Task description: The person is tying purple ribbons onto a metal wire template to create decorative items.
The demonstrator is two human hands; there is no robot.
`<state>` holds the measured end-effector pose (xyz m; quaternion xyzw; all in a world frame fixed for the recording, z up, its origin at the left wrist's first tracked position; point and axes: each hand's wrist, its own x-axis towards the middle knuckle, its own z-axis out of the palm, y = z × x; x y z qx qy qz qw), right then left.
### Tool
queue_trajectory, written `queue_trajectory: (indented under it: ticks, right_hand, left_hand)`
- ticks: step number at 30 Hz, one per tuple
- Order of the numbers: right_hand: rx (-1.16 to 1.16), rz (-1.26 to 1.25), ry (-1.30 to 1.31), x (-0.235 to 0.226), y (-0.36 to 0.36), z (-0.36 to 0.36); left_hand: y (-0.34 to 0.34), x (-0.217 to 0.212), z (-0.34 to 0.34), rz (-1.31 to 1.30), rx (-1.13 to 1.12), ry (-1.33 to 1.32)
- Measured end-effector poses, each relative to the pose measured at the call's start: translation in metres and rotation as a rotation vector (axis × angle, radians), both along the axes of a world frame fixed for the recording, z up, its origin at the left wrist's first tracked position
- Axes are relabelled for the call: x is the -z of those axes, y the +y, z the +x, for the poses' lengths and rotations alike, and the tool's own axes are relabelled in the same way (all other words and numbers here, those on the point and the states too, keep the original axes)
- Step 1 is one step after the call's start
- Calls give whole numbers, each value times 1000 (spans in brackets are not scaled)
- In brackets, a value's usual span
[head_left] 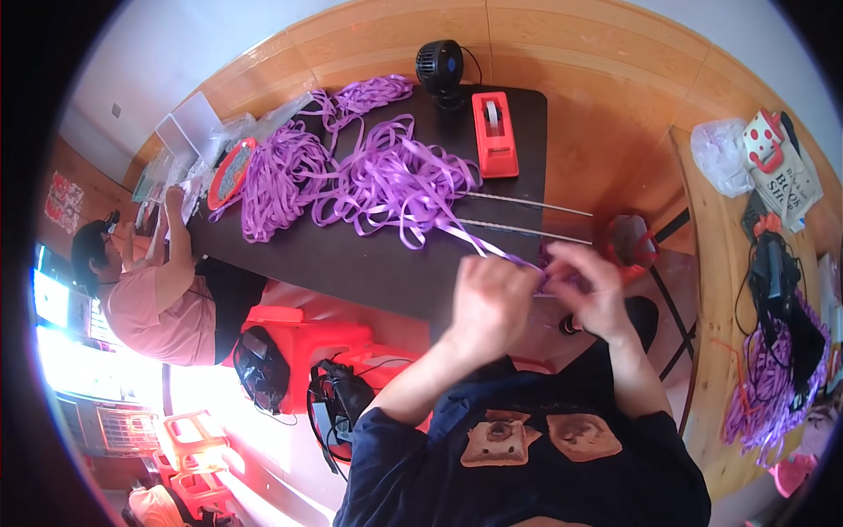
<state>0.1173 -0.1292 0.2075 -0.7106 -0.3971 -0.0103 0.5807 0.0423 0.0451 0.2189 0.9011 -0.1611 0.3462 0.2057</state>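
Observation:
A band of purple ribbon [479, 243] runs from a loose heap of purple ribbon [395, 180] on the dark table to my hands at its right-hand front corner. My left hand [493, 299] is closed in a fist on this band. Beside it, my right hand [590, 288] has its fingers curled, with purple ribbon between them; the fingertips are slightly blurred. Two thin pale rods [531, 232] jut past the table's right edge, just beyond my hands. Their left ends disappear under the heap.
A red tape dispenser [496, 136] and a black fan [440, 68] stand at the back. Right of the table is a red bin [630, 244]. A wooden bench [716, 351] holds bags and more ribbon. Another person [158, 299] works at the left, near red stools [307, 338].

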Motion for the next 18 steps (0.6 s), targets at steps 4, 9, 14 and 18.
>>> queue_trajectory:
  ticks: [4,9,14,18]
  right_hand:
    - [-260,-114,56,13,5,3]
    - [-87,-2,27,14,-13,2]
    - [-7,261,169,3,-22,-3]
    - [61,424,325,5,-27,-5]
  left_hand:
    - [-24,1,-4,-73,195,60]
    - [30,-22,8,-75,-40,126]
    - [129,-4,39,165,-326,299]
    - [199,10,51,-405,-211,278]
